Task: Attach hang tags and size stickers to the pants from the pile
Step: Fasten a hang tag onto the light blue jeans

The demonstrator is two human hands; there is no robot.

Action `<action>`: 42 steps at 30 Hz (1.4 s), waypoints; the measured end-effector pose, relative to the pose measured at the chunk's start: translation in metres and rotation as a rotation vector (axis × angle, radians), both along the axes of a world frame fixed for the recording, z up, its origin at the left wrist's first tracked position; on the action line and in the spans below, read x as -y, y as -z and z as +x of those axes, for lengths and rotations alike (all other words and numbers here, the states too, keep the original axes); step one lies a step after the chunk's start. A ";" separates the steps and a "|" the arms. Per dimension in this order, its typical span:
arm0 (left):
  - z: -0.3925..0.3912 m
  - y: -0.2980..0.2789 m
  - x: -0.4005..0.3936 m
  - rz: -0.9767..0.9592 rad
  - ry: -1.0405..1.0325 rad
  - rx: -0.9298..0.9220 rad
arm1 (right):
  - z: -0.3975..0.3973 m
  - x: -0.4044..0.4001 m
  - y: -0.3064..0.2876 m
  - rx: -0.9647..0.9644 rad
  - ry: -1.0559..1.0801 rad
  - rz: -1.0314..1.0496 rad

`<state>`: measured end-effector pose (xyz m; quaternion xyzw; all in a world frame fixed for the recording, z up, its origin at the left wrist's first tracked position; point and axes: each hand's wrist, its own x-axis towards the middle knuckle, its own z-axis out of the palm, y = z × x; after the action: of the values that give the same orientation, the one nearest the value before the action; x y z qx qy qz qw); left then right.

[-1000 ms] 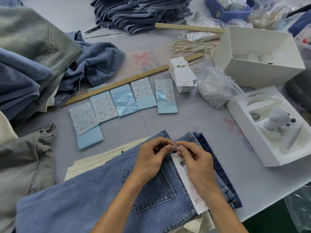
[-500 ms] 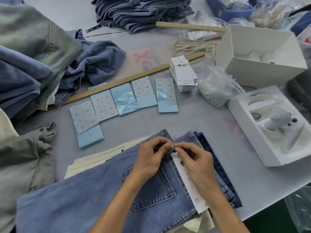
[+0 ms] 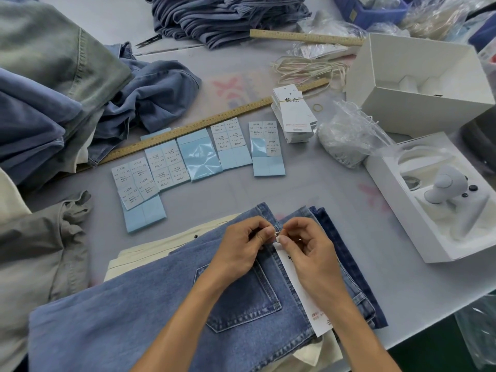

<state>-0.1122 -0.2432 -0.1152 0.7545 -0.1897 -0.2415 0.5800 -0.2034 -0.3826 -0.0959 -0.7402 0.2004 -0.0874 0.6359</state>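
A pair of blue jeans (image 3: 150, 318) lies folded at the table's near edge, back pocket up, on top of cream and darker blue pants. A white hang tag (image 3: 303, 294) rests on the jeans by the waistband. My left hand (image 3: 241, 248) pinches the waistband near a belt loop. My right hand (image 3: 308, 251) pinches the tag's small fastener at the tag's top end, fingertips almost touching the left hand's. Sheets of size stickers (image 3: 171, 165) on blue backing lie in a row beyond the jeans. A banded stack of hang tags (image 3: 292, 114) sits to their right.
Piles of pants lie at the left (image 3: 40, 103) and at the back (image 3: 228, 17). Two wooden rulers (image 3: 188, 130), a string bundle (image 3: 308, 68), a plastic bag (image 3: 346, 140), an open white box (image 3: 418, 84) and a tray holding a white device (image 3: 442, 194) fill the right side.
Both hands stay at the waistband, the fingers shifting slightly on the fastener. The tag and the jeans lie as before.
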 end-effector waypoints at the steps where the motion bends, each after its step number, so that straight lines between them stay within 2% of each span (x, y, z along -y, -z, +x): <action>1: 0.001 0.000 0.000 0.009 0.009 0.008 | 0.000 0.000 0.000 0.001 0.000 -0.005; 9: 0.010 0.001 -0.003 0.023 0.140 0.020 | 0.001 0.000 0.000 -0.011 -0.013 0.006; 32: 0.027 0.000 -0.010 0.129 0.314 0.004 | -0.001 -0.001 -0.001 -0.021 -0.092 -0.091; 37: 0.037 -0.014 -0.005 0.259 0.429 0.168 | -0.002 -0.002 0.002 -0.003 -0.094 -0.087; 42: 0.049 -0.024 -0.004 0.237 0.502 0.166 | 0.000 0.000 0.002 -0.008 -0.060 0.030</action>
<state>-0.0631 -0.2393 -0.0910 0.7636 -0.3876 -0.3354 0.3927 -0.2036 -0.3830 -0.0975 -0.7366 0.1817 -0.0623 0.6485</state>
